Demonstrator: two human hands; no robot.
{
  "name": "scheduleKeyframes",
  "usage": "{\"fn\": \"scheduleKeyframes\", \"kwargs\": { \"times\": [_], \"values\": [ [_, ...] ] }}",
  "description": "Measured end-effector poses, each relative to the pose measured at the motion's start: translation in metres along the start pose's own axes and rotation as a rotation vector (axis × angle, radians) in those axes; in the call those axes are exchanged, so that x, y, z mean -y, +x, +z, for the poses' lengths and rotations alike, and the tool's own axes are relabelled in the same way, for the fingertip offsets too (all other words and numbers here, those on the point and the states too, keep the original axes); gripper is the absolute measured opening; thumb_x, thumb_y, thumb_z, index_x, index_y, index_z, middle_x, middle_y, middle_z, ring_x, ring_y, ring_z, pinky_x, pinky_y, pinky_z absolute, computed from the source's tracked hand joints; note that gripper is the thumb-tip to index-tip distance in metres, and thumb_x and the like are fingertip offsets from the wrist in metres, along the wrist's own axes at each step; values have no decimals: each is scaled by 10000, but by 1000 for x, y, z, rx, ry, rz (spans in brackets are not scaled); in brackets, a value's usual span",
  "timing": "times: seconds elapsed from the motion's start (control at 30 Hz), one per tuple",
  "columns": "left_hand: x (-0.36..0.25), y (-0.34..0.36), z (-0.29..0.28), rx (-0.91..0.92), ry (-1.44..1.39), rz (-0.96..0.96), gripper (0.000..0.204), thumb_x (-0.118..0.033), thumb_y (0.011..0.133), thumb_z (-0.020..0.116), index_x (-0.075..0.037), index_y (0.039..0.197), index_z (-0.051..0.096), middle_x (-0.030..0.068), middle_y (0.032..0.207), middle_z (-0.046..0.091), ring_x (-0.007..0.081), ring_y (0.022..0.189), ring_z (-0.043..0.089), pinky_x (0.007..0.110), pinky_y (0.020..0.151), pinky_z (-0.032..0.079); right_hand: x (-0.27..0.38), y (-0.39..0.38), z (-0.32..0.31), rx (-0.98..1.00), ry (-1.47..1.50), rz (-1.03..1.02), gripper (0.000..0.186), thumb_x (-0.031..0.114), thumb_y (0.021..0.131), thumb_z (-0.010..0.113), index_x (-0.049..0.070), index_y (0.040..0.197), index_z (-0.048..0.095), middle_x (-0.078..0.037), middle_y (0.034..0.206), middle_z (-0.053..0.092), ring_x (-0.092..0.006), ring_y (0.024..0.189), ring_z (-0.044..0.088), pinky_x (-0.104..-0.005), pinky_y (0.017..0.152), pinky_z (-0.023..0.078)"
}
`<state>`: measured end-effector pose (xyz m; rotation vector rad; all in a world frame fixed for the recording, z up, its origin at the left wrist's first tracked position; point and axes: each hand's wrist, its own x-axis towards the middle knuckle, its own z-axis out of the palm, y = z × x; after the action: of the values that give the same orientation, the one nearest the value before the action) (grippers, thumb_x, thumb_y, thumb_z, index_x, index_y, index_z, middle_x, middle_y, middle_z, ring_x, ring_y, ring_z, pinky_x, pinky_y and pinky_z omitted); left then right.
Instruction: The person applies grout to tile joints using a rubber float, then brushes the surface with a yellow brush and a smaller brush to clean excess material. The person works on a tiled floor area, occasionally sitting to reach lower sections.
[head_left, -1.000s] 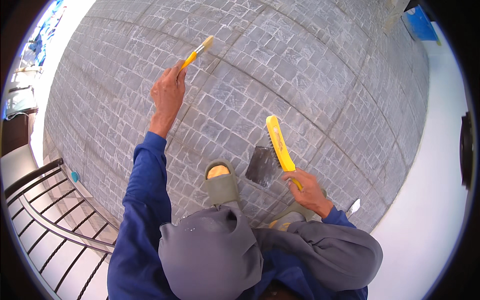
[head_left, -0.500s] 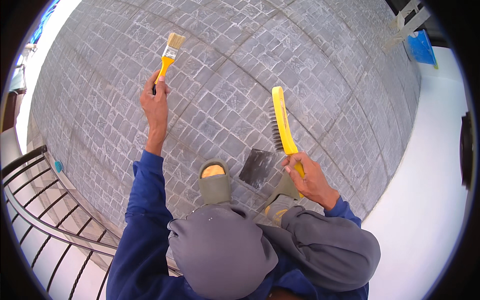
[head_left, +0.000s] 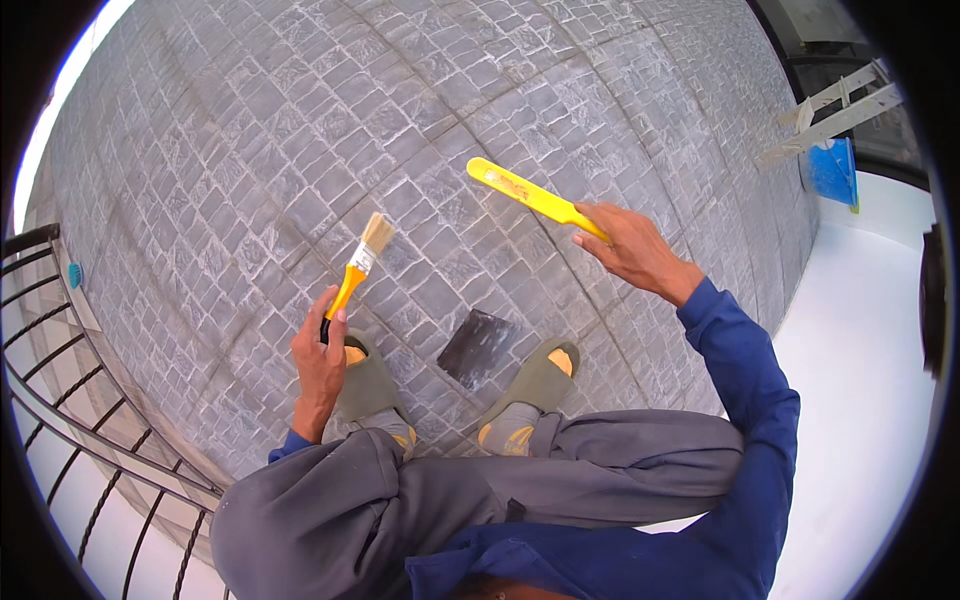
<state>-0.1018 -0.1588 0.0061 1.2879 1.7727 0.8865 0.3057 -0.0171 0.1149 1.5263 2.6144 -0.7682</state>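
My left hand [head_left: 319,362] is closed round the handle of a paintbrush [head_left: 357,270] with a yellow handle, dark at its end, a metal band and pale bristles pointing away from me. My right hand [head_left: 638,249] grips the end of a yellow-handled wire brush [head_left: 525,192], held to the right and farther out. Its flat yellow back faces up, so the bristles are hidden beneath. On the paving between and ahead of my feet lies a dark, whitish-smudged square piece [head_left: 476,348]; neither hand touches it.
Grey stone-patterned paving [head_left: 300,150] spreads ahead. A curved black metal railing [head_left: 110,440] runs along the left, with a small teal object [head_left: 75,275] beside it. At the far right stand a ladder [head_left: 835,120] and a blue container [head_left: 830,172] near a white wall [head_left: 850,350].
The paintbrush has come nearer my body. The wire brush has moved up and swung left, turning its back upward. My knees have shifted, and both feet now show.
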Motion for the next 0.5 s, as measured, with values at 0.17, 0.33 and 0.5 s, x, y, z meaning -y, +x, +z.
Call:
{"fn": "scheduleKeyframes", "kwargs": {
  "times": [0.17,0.33,0.5],
  "values": [
    [9,-15,7,216,252,201,366,-133,883,704,-88,1244,664,99,745,553,261,687,555,359,653,443,-17,-1,19,184,62,127,329,260,970,627,16,1188,585,-177,999,628,-348,815,609,-414,704,479],
    [16,22,10,165,485,315,390,-130,845,715,-82,1227,654,80,874,590,271,884,562,377,794,421,-22,-13,12,83,118,70,300,259,965,631,42,1167,588,-165,1014,652,-360,835,637,-414,695,494],
    [1,43,12,115,544,360,434,-148,818,744,-74,1230,633,94,1040,601,289,987,560,416,863,420,-24,-32,5,170,183,242,330,294,957,650,48,1171,597,-170,947,669,-351,809,647,-414,684,490]
  ]
}}
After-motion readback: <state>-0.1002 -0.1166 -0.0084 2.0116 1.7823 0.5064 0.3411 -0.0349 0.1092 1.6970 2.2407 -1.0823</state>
